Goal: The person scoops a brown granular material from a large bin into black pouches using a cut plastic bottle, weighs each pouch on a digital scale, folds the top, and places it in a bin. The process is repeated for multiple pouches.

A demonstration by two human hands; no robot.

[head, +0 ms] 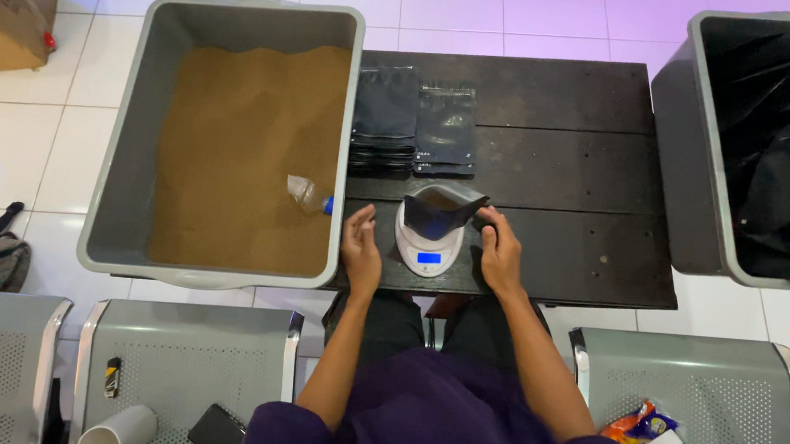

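Head view, right hand pinching black pouch on scale, left hand loosely open, empty

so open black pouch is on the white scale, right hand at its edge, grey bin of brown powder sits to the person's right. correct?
One thing is off: the grey bin of brown powder sits to the person's left, as the head view shows. The rest holds: the open black pouch stands on the white scale, with the right hand at its edge.

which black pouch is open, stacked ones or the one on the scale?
The black pouch standing on the white scale, mouth gaping, right hand touching it. The stacked pouches behind lie flat and closed.
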